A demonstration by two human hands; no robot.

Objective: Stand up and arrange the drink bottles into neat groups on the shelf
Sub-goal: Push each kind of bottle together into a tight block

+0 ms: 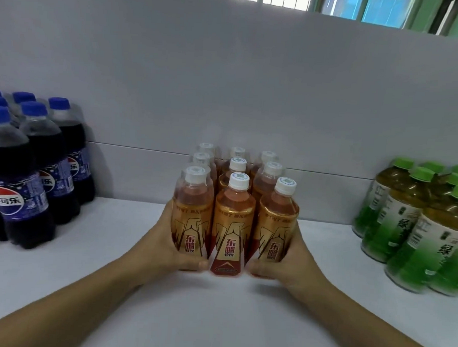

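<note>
White shelf [223, 319] against a grey-white back panel [227, 80]; barred window [337, 4] above the panel, top right.

Far left: cola bottles [32, 168], blue caps, dark liquid, upright, packed in rows, some cut off by the frame edge.

Left hand [163, 246]: fingers spread along the outer side of the front-left gold bottle [192, 211], thumb across its base.

Centre: gold bottles [234, 200], white caps, amber liquid, upright, three columns by three rows, touching one another; block stands well apart from both neighbouring groups.

Right hand [289, 261]: mirrors the other, palm pressed on the front-right gold bottle [277, 223], thumb at its base. Both hands clamp the block between them.

Far right: tea bottles [416, 223], green caps, green labels, upright, clustered, partly cropped.
</note>
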